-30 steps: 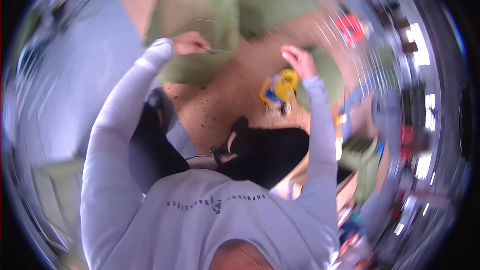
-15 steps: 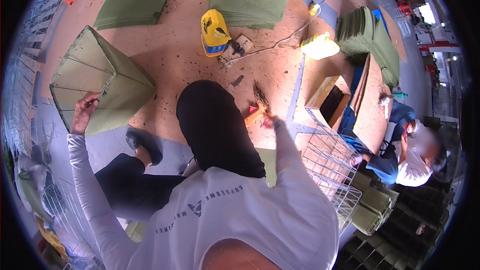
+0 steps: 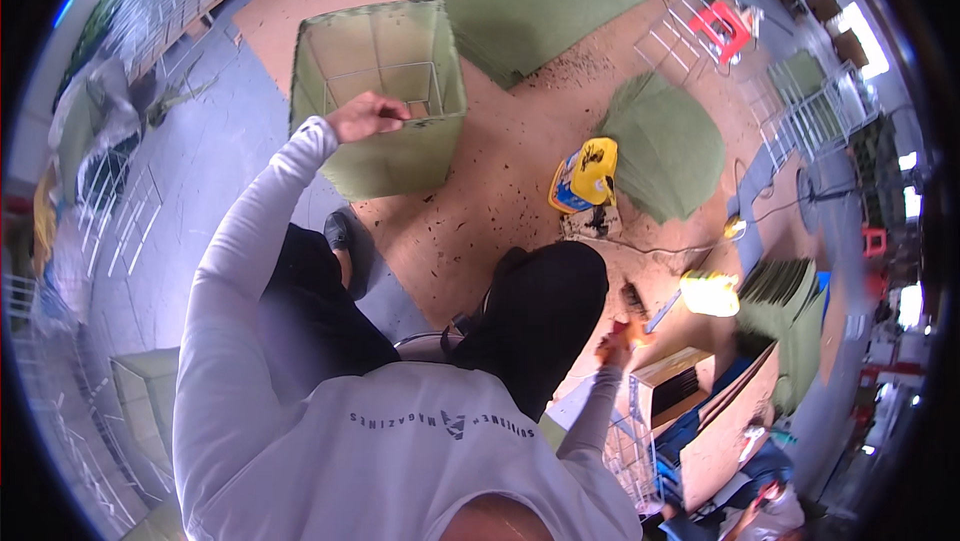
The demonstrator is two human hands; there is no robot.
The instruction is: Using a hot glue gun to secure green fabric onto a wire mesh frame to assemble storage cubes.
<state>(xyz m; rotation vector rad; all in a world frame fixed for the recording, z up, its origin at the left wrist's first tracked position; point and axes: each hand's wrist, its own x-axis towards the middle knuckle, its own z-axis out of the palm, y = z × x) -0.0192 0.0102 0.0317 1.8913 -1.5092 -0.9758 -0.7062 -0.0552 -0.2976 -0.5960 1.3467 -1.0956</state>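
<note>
Head view, seated person seen from above. The left hand [image 3: 368, 117], arm raised in a white sleeve, is closed on the near upper rim of a green fabric-covered wire box [image 3: 380, 91]. The box stands open-topped on the brown floor [image 3: 470, 211], its wire frame visible inside. Behind it lies a flat green mat [image 3: 540, 1]. Further right, a yellow and blue canister [image 3: 583, 176] stands just beside a folded green pile [image 3: 665, 146]. The person's black-trousered knee [image 3: 540, 311] occupies the centre. The right hand [image 3: 615, 346], lowered beside that knee, is closed around a small orange object [image 3: 628, 329]; what this is cannot be told. Right of it sit a yellow lamp-like item [image 3: 710, 293] and a stack of green sheets [image 3: 775, 286].
</note>
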